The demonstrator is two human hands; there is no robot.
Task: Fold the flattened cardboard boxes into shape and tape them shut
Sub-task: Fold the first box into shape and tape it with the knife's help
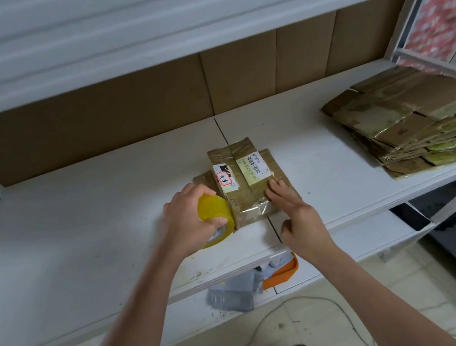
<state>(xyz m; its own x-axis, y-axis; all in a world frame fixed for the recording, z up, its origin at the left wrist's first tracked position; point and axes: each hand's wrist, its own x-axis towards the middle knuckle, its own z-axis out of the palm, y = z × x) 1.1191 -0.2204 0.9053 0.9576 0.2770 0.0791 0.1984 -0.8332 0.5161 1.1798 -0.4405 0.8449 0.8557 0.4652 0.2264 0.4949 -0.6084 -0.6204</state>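
A small brown cardboard box (245, 179) with white shipping labels and shiny clear tape lies on the white shelf board (87, 212). My left hand (189, 217) grips a yellow roll of tape (215, 218) held against the box's left near edge. My right hand (293, 211) presses straight fingers flat on the box's right near corner, thumb tucked below. A stack of flattened cardboard boxes (409, 118) lies at the right end of the shelf.
Brown cardboard sheets (159, 96) line the back of the shelf. Under the board's front edge sit an orange tape dispenser (281, 271) and grey plastic bags (231, 291). A cable (301, 304) trails over the tiled floor. A white upper shelf (153, 27) overhangs.
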